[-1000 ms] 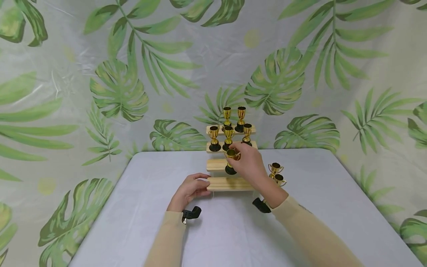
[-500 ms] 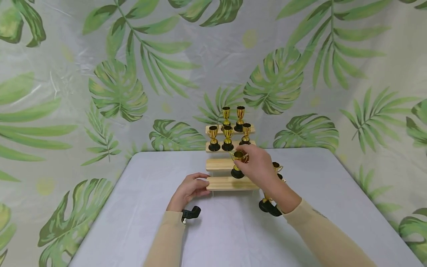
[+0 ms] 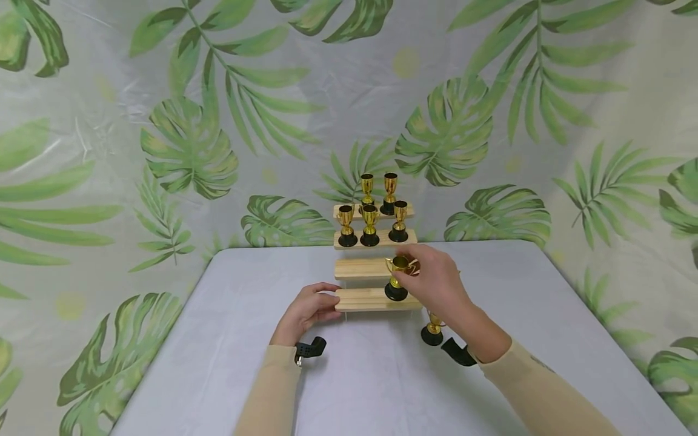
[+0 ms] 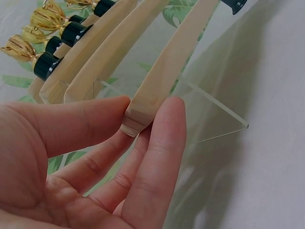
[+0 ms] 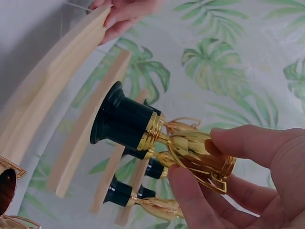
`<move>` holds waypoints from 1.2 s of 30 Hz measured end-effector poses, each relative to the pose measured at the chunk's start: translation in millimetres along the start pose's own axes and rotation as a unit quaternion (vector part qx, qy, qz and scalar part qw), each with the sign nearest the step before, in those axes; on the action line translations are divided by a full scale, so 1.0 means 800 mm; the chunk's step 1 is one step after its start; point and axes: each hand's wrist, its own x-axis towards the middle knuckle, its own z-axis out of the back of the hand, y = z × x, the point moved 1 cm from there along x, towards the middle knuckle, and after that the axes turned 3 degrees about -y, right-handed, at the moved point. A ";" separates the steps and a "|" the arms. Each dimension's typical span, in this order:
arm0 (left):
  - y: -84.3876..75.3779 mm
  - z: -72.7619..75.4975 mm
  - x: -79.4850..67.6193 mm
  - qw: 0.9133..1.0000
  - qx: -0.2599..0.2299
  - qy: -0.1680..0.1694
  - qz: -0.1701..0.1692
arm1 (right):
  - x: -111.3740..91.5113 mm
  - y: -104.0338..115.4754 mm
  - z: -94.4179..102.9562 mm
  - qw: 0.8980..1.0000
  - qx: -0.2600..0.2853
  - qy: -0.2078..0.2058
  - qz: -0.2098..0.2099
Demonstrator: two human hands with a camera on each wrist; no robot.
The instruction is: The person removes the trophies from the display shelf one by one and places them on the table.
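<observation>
A tiered wooden display stand [image 3: 362,300] with clear supports stands on the white table. My left hand [image 3: 308,312] pinches the left end of its lowest shelf [image 4: 159,71] between thumb and fingers. With thumb and fingers around the cup, my right hand [image 3: 436,281] holds a small gold trophy [image 3: 396,292] upright by its bowl. In the head view its black base [image 5: 121,117] overlaps the lowest shelf, right of the middle. The second shelf from the top carries three trophies [image 3: 369,230] in a row. Two more trophies [image 3: 389,197] show on the top shelf.
Right of the stand, another trophy [image 3: 433,333] stands on the table [image 3: 262,278], partly hidden behind my right hand and wrist. The third shelf down [image 3: 354,268] is bare at its left. A leaf-printed cloth [image 3: 305,121] hangs behind the table.
My right hand has brought the trophy right and down, from before the third shelf to over the lowest one. My left hand stays at the shelf end.
</observation>
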 end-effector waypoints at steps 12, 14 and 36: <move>0.002 0.000 0.001 1.000 -0.003 -0.004 0.003 | -0.028 -0.014 -0.003 1.000 0.006 0.017 -0.023; 0.002 0.000 0.002 1.000 -0.005 -0.005 0.005 | -0.033 -0.016 -0.005 1.000 0.007 0.018 -0.024; 0.002 0.001 0.006 1.000 -0.009 -0.010 0.008 | -0.059 -0.035 -0.035 0.996 -0.023 0.074 -0.037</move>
